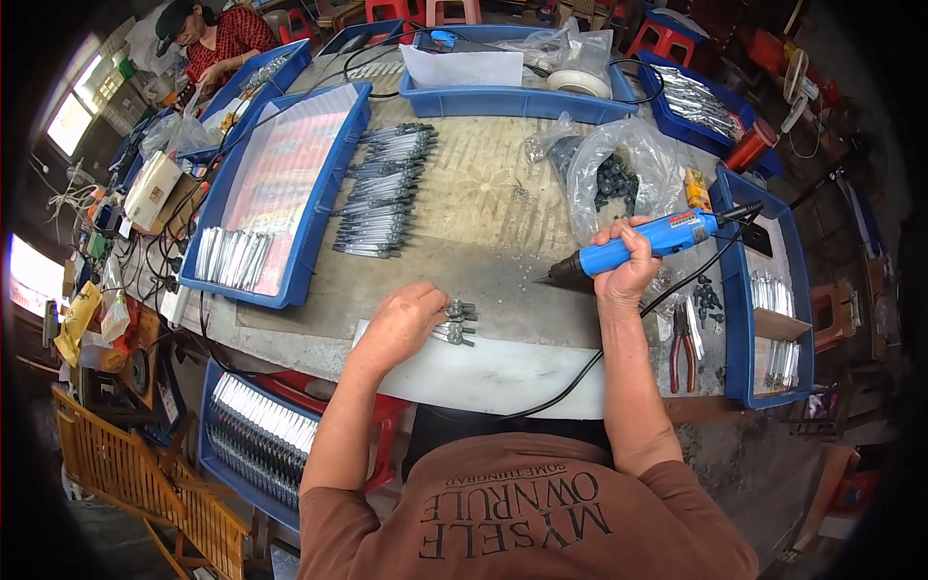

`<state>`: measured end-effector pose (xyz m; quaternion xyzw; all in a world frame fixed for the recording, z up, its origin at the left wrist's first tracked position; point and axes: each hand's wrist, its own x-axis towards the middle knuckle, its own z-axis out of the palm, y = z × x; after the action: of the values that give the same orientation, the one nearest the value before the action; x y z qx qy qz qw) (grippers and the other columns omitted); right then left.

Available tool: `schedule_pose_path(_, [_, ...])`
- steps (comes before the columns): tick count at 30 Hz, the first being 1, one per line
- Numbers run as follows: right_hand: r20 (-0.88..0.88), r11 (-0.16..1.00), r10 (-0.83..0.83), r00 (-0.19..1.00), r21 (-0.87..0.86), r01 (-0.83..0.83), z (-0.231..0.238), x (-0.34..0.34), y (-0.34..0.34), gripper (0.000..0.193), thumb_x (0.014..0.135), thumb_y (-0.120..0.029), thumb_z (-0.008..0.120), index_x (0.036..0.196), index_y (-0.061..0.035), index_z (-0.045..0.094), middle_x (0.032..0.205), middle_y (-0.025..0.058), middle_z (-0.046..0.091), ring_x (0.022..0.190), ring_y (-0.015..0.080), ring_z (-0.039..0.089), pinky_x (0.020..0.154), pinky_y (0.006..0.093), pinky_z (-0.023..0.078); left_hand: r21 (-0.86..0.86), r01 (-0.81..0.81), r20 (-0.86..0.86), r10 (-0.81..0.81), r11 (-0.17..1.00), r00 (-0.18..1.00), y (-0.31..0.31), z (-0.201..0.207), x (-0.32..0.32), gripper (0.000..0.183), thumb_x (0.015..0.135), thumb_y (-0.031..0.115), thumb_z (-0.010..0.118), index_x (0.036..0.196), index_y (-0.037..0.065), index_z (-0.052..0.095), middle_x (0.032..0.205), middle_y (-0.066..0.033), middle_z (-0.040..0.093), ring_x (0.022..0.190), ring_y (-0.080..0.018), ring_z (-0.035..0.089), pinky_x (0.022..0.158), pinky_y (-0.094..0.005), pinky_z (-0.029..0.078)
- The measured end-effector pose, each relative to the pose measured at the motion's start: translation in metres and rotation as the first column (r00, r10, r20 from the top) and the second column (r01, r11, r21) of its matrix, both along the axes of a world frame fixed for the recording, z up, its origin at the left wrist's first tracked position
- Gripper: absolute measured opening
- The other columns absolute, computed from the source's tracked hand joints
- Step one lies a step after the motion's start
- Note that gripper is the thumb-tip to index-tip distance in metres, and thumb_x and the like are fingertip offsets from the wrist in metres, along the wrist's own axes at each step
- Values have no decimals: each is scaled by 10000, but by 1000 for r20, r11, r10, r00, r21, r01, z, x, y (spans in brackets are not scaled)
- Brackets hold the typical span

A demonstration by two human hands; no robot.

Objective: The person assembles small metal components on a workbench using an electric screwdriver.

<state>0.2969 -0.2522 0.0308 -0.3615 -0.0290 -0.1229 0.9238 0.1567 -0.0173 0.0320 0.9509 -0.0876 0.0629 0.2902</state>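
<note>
My right hand (628, 259) is wrapped round a blue electric screwdriver (667, 232). Its dark tip points left, over the table beside a scatter of tiny shiny pieces (525, 269) that look like screws. At the table's near edge my left hand (411, 319) is closed over a few silver rods with dark ends (456, 324). The dark ends stick out to the right of the fingers, over a white sheet (493, 372); the fingertips are partly hidden. Beyond my left hand lies a long row of similar silver rods with dark ends (380, 193).
A plastic bag of dark small parts (623, 179) lies open beyond the screwdriver. Red-handled pliers (683, 350) rest at the right. Blue trays (324, 232) stand around the table, another tray (256, 435) below left. The screwdriver's black cable (580, 377) hangs near my right arm. Another person (227, 43) sits far left.
</note>
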Motion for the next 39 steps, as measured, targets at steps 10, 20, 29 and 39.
schedule_pose_path(10, [-19,999,14,1000,-37,-14,1,-1,-1,261,679,-90,539,924,-73,451,674,73,477,561,204,487,563,358,423,25,39,77,-41,999,996,6,-1,-6,107,716,86,612,811,38,599,804,-90,573,797,-278,535,721,-358,437])
schedule_pose_path(20, [-29,999,27,999,-18,-28,-1,0,-4,248,684,-98,553,913,-68,461,677,69,489,571,208,497,572,369,438,-63,-394,229,398,917,888,56,-17,11,109,724,51,598,824,11,593,825,-133,593,801,-306,553,707,-367,445])
schedule_pose_path(29, [-47,999,19,999,-27,-21,-3,1,-4,252,687,-102,559,919,-76,464,677,66,493,573,205,500,574,366,436,107,-422,398,351,900,848,74,-28,28,181,709,56,610,886,50,571,912,-79,579,875,-273,520,748,-371,419])
schedule_pose_path(39, [-50,1000,13,999,-18,-14,-5,2,-4,255,683,-97,551,922,-78,463,678,66,496,568,203,498,574,363,435,259,-344,317,257,903,913,78,-22,41,227,687,87,631,896,95,544,872,-39,554,867,-251,500,724,-381,396])
